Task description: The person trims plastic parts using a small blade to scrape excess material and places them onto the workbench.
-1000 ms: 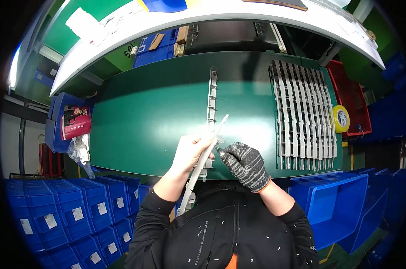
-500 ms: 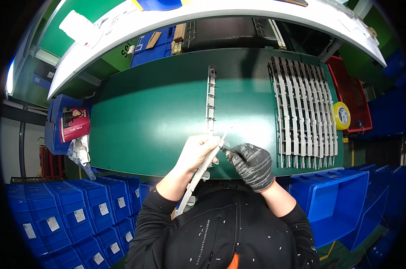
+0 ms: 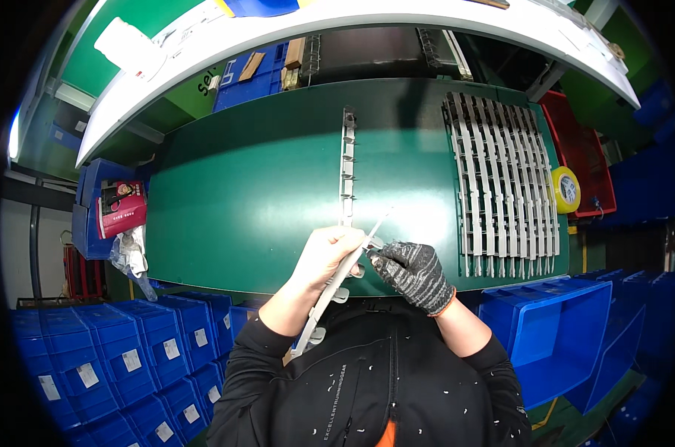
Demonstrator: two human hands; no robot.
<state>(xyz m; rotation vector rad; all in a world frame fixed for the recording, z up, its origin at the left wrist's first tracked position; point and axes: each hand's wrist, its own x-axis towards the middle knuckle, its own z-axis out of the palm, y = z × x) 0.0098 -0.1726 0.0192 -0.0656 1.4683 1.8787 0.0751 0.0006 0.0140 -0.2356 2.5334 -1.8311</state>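
Note:
My bare left hand (image 3: 324, 257) is closed around a long, narrow grey strip (image 3: 322, 307) with clip-like tabs along one side. The strip slants from my body up over the table's near edge. My right hand (image 3: 416, 276), in a dark grey knit glove, has its fingers pinched together beside the strip's tabs, just right of my left hand; whatever lies between those fingertips is hidden. Beyond my left hand, a similar strip (image 3: 347, 164) lies lengthwise on the green table (image 3: 241, 194), its tabs showing.
Several similar strips (image 3: 501, 186) lie side by side at the table's right, next to a yellow tape roll (image 3: 566, 190) and a red bin (image 3: 587, 164). A blue crate (image 3: 550, 335) stands at lower right, stacked blue boxes (image 3: 129, 357) at lower left. A white shelf (image 3: 352, 16) spans the far side.
My gloved right hand has shifted slightly down and turned a little beside the strip. My left hand keeps its hold in nearly the same place.

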